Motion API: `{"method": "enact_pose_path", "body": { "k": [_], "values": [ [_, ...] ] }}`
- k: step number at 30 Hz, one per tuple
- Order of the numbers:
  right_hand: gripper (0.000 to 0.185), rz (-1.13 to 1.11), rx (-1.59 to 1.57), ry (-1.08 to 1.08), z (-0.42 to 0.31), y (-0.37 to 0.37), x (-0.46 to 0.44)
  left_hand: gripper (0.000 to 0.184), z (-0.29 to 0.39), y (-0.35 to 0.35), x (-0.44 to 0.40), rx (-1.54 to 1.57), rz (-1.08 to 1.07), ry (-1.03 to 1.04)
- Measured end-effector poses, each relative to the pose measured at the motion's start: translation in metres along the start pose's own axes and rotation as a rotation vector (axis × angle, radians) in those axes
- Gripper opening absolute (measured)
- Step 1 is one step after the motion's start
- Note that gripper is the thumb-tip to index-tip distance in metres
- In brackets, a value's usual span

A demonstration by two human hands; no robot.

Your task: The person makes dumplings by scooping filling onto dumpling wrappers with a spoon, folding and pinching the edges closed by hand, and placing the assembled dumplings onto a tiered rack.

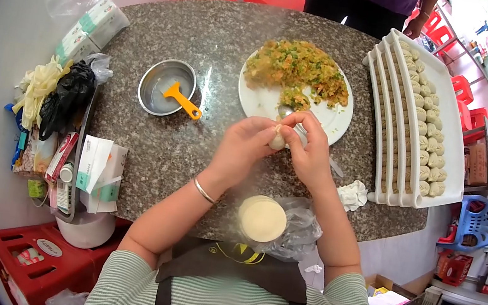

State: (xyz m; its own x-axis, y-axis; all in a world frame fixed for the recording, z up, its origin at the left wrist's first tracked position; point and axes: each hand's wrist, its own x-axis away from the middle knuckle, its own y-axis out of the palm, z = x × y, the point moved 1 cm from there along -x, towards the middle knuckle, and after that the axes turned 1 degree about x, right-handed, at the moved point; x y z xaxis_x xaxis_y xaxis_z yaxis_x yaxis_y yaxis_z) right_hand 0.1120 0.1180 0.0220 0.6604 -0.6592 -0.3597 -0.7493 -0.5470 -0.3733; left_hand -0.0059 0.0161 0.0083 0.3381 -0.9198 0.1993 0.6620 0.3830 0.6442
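Observation:
Between my two hands is a small pale dumpling (278,140), its top pinched by the fingertips. My left hand (243,146) holds it from the left with closed fingers. On the right, the thumb and fingers of my right hand (309,147) close on its top. Just beyond them lies a white plate (341,124) with a heap of chopped orange and green filling (299,68) and a spoon partly hidden by my right hand. A stack of round dough wrappers (263,219) sits close to my body, beside a clear plastic bag (301,228).
A metal bowl (156,84) with a yellow-handled scraper (183,101) stands left. Stacked white trays (453,179) of dumplings fill the right edge, near a crumpled tissue (353,195). Tissue packs (92,29) lie at the far left. A person (363,2) stands across the table.

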Motion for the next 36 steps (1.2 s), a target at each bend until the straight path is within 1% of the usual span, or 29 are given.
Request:
{"method": "enact_pose_path", "body": {
  "k": [3,5,7,8,10,12,14,15,17,18,19,20,22,23,25,27,29,30,31,32,33,35,36],
  "values": [
    [0.011,0.005,0.06,-0.031,-0.003,0.002,0.002,0.014,0.0,0.0,0.0,-0.028,-0.023,0.005],
    [0.011,0.025,0.094,-0.044,-0.004,0.003,0.001,0.016,-0.005,-0.002,-0.001,-0.035,-0.03,0.1],
    [0.009,0.031,0.163,-0.145,-0.006,0.006,0.001,0.017,-0.007,-0.006,-0.003,-0.077,-0.045,0.139],
    [0.009,0.027,0.161,-0.144,-0.005,0.006,0.001,0.018,-0.007,-0.008,-0.002,-0.118,-0.059,0.179],
    [0.007,0.076,0.128,-0.072,-0.001,0.006,0.003,0.019,-0.007,-0.007,0.0,-0.141,-0.057,0.173],
    [0.007,0.09,0.117,-0.058,-0.003,0.004,0.002,0.02,-0.004,-0.006,-0.001,-0.163,-0.064,0.17],
    [0.007,0.106,0.113,-0.045,-0.004,0.001,0.001,0.025,-0.002,-0.005,-0.003,-0.206,-0.181,0.168],
    [0.007,0.107,0.112,-0.047,-0.004,0.0,0.0,0.025,-0.001,-0.003,-0.002,-0.199,-0.185,0.171],
    [0.007,0.107,0.116,-0.055,-0.002,-0.003,-0.001,0.03,0.002,0.0,0.0,0.001,-0.14,-0.005],
    [0.007,0.125,0.028,-0.005,0.0,-0.006,-0.001,0.03,0.003,-0.002,-0.001,0.003,-0.143,0.001],
    [0.007,0.141,-0.06,0.046,0.002,-0.008,-0.002,0.033,0.004,-0.004,-0.002,0.047,-0.178,-0.068],
    [0.007,0.137,-0.057,0.041,0.003,-0.011,-0.004,0.035,0.004,-0.005,-0.002,0.091,-0.213,-0.136],
    [0.007,0.06,-0.285,0.176,0.007,-0.014,-0.006,0.038,0.005,-0.006,-0.003,0.128,-0.239,-0.152],
    [0.007,0.055,-0.286,0.18,0.011,-0.017,-0.005,0.04,0.006,-0.006,-0.002,0.161,-0.264,-0.173],
    [0.009,-0.046,-0.361,0.182,0.016,-0.022,-0.003,0.042,0.007,-0.006,-0.003,0.162,-0.272,-0.187],
    [0.013,-0.047,-0.336,0.18,0.015,-0.022,-0.002,0.043,0.006,-0.006,-0.001,0.16,-0.289,-0.2],
    [0.028,-0.088,-0.217,0.094,0.007,-0.026,-0.005,0.047,0.009,-0.005,-0.002,0.115,-0.294,-0.193],
    [0.046,-0.149,-0.018,0.077,-0.018,-0.03,-0.004,0.047,0.009,-0.001,-0.003,0.11,-0.332,-0.199],
    [0.058,-0.262,0.041,0.031,-0.029,-0.034,-0.001,0.048,0.008,0.002,0.001,0.093,-0.283,-0.16],
    [0.054,-0.279,0.18,-0.085,-0.039,-0.036,0.002,0.05,0.007,0.005,0.004,0.075,-0.242,-0.124],
    [0.053,-0.341,0.252,-0.215,-0.047,-0.043,0.0,0.05,0.008,0.006,0.005,0.073,-0.299,-0.142],
    [0.048,-0.351,0.266,-0.134,-0.067,-0.07,-0.004,0.054,0.01,0.003,0.012,-0.003,-0.351,-0.257],
    [0.047,-0.257,0.305,-0.1,-0.074,-0.087,-0.01,0.054,0.011,0.009,0.017,-0.006,-0.383,-0.263]
  ]
}}
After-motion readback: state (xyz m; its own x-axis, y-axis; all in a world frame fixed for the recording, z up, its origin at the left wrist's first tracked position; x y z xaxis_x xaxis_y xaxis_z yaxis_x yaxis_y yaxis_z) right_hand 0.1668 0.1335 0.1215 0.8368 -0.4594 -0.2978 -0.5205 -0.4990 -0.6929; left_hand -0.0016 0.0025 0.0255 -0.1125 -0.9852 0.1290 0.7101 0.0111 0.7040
